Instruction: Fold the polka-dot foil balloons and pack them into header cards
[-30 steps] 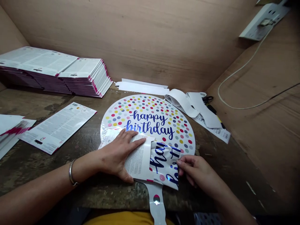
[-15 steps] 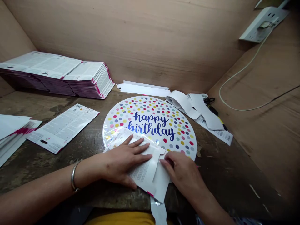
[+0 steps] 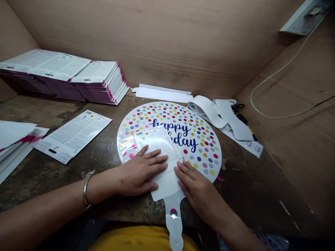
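Observation:
A flat round foil balloon [image 3: 206, 150] with coloured dots and "happy birthday" lettering lies on the table. Its pale tail [image 3: 174, 223] reaches over the front edge. On top of the balloon rests a white printed paper envelope [image 3: 154, 137], tilted, its plain flap [image 3: 167, 184] toward me. My left hand [image 3: 143, 170] lies flat and open across the envelope's left side, fingers spread. Along the right edge, near the flap's fold, my right hand [image 3: 195, 183] presses with its fingers stretched out. Part of the lettering is hidden under the envelope.
Tall stacks of printed envelopes [image 3: 96, 71] stand at the back left. A single envelope [image 3: 75, 136] and a loose pile [image 3: 18, 146] lie at left. Label strips [image 3: 235, 122] and scissors [image 3: 238, 107] sit back right. A cable [image 3: 277, 73] hangs from a socket [image 3: 300, 17].
The envelope has turned and now lies straighter, with its flap pointing toward me and the tail more exposed. My right hand's curled fingers have straightened onto it. The view has shifted slightly.

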The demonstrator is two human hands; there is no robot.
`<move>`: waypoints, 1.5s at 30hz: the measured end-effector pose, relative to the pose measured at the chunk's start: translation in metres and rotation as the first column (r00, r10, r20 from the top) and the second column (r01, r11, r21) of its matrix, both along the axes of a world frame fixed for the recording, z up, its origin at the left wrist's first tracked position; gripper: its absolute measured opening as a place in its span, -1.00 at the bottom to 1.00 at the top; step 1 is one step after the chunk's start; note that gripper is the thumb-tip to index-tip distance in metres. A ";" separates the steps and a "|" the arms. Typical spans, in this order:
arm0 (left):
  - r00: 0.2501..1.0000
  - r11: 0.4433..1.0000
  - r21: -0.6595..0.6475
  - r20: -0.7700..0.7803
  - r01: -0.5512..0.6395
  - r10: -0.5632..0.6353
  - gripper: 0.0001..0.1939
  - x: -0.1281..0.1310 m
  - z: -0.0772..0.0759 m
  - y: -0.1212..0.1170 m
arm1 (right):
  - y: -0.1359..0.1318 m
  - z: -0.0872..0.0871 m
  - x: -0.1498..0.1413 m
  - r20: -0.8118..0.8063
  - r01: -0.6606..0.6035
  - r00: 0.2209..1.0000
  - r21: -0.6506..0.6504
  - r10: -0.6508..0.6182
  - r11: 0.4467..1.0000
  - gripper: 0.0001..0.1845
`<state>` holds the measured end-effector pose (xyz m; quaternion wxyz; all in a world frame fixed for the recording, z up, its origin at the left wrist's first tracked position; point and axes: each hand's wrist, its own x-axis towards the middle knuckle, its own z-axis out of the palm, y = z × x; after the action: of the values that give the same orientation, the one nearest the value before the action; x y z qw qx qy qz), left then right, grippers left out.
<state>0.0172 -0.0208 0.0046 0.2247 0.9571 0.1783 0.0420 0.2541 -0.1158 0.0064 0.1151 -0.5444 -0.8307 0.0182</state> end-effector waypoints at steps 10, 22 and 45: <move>0.988 0.989 -0.020 0.043 -0.148 0.149 -0.65 -0.009 -0.006 -0.013 | 0.020 0.020 0.000 -0.353 0.204 0.927 0.197 -0.124 0.959 -0.87; 0.944 0.952 -0.040 0.119 -0.304 0.306 -0.64 -0.016 -0.013 -0.018 | 0.043 -0.002 -0.036 -0.287 -0.058 0.958 -0.206 -0.003 0.977 -0.90; 0.950 0.954 -0.033 0.091 -0.296 0.298 -0.65 -0.013 -0.006 -0.018 | 0.037 -0.004 -0.027 -0.372 -0.286 0.907 -0.194 0.199 0.938 -0.84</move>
<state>0.0042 -0.0386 -0.0011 0.2333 0.9140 0.3098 0.1191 0.2274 -0.0791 0.0023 0.1885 -0.4343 -0.8503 0.2299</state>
